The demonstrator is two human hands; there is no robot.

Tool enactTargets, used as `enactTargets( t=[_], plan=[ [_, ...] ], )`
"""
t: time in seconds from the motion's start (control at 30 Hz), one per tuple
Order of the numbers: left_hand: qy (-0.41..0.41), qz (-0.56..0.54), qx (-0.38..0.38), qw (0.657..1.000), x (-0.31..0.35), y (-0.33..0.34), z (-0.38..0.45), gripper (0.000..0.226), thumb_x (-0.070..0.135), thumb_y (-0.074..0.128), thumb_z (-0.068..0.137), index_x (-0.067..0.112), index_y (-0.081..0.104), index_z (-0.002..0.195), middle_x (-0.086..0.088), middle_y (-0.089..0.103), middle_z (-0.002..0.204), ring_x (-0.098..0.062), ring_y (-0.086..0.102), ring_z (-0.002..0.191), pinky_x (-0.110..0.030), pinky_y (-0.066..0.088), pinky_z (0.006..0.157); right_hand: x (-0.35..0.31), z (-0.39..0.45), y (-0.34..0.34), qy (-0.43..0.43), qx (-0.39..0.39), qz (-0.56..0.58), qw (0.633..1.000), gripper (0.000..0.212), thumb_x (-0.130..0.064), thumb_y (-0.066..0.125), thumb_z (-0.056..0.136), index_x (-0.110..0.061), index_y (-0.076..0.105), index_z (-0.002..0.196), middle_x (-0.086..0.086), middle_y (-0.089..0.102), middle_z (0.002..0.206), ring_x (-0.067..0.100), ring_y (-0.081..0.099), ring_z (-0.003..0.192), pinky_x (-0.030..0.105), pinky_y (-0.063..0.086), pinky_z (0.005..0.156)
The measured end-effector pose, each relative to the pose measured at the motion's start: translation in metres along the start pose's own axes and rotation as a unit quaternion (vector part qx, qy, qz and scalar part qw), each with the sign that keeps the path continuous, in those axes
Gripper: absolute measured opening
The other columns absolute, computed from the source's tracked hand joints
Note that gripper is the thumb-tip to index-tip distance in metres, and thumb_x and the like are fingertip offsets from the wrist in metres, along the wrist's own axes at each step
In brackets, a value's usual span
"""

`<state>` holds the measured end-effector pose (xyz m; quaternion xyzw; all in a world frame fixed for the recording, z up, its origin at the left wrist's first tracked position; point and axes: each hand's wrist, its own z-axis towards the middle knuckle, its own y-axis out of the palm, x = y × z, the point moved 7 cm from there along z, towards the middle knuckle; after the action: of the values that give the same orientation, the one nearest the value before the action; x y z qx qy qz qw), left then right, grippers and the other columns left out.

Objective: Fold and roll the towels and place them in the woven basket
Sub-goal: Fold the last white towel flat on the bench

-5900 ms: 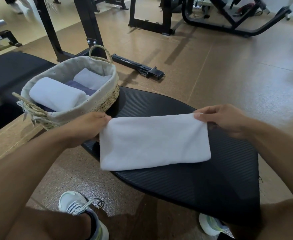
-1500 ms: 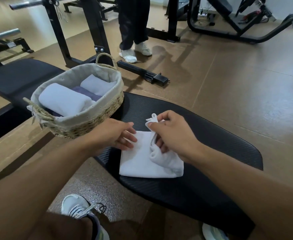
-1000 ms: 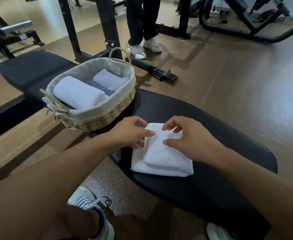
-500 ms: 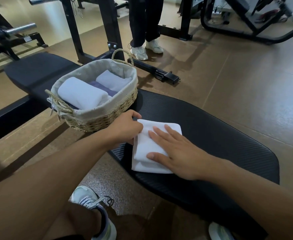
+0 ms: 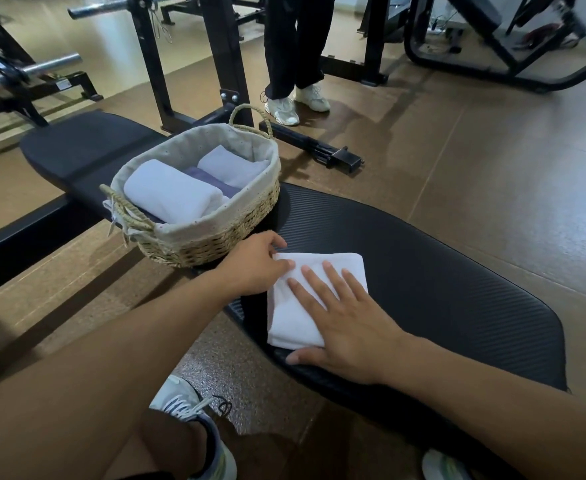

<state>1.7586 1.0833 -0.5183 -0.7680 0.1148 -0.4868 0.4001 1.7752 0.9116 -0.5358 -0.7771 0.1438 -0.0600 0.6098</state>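
towel folded small, right palm flat on it

the white towel [image 5: 314, 292] lies on the black ribbed bench pad [image 5: 458, 271], just beside the woven basket [image 5: 215, 237] and at the pad's near-left edge. it is now a compact folded rectangle; about six seconds ago it was a long strip stretched between both hands, and a second ago the right-hand layer was only being laid over.

the right hand [image 5: 343, 317] lies on top of it with fingers straight and spread, palm down, thumb off the cloth on the pad (it was already flat like this half a second ago, with little change). the left hand [image 5: 253, 268] sits at the towel's far-left corner, next to the basket wall, fingers curled with the tips touching the cloth edge; whether it actually pinches the cloth cannot be told.

inside the basket's cloth liner lie a rolled white towel [image 5: 172, 194] in front, a second pale roll [image 5: 232, 166] behind, and a purple one [image 5: 208, 180] between them.

a standing person's dark trousers and pale shoes [image 5: 296, 102] show on the floor beyond the bench, absent in the earliest frame.
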Motion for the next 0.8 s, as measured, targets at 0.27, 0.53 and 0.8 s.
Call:
enactTargets(
  t=[0.27, 0.53, 0.8],
  plan=[
    [0.005, 0.030, -0.034, 0.999, 0.001, -0.001, 0.001, 0.015, 0.035, 0.075, 0.088, 0.023, 0.072, 0.097, 0.015, 0.058, 0.077, -0.004, 0.054, 0.071, -0.025, 0.040, 0.063, 0.059, -0.010, -0.060, 0.124, 0.096, 0.187, 0.970, 0.038, -0.066, 0.056, 0.089, -0.037, 0.061, 0.113, -0.016, 0.059, 0.117, 0.007, 0.051, 0.117, 0.035, 0.046, 0.100],
    [-0.011, 0.091, -0.158, 0.983, 0.008, 0.006, -0.016, 0.028, 0.048, 0.077, 0.083, 0.027, 0.069, 0.100, 0.007, 0.069, 0.086, -0.006, 0.066, 0.070, -0.021, 0.046, 0.061, 0.082, -0.022, -0.021, 0.218, -0.175, 0.213, 0.936, 0.078, -0.090, 0.062, 0.058, -0.022, 0.066, 0.096, -0.004, 0.070, 0.096, 0.016, 0.068, 0.087, 0.038, 0.058, 0.084],
    [0.053, -0.053, -0.148, 0.986, 0.015, 0.001, -0.016, 0.072, 0.052, 0.093, 0.057, 0.037, 0.061, 0.120, 0.008, 0.072, 0.109, -0.012, 0.070, 0.099, -0.039, 0.057, 0.094, 0.091, -0.017, -0.062, 0.147, 0.033, 0.401, 0.904, 0.045, -0.029, 0.092, 0.065, -0.029, 0.062, 0.098, -0.007, 0.073, 0.099, 0.010, 0.071, 0.087, 0.041, 0.060, 0.082]
  ],
)
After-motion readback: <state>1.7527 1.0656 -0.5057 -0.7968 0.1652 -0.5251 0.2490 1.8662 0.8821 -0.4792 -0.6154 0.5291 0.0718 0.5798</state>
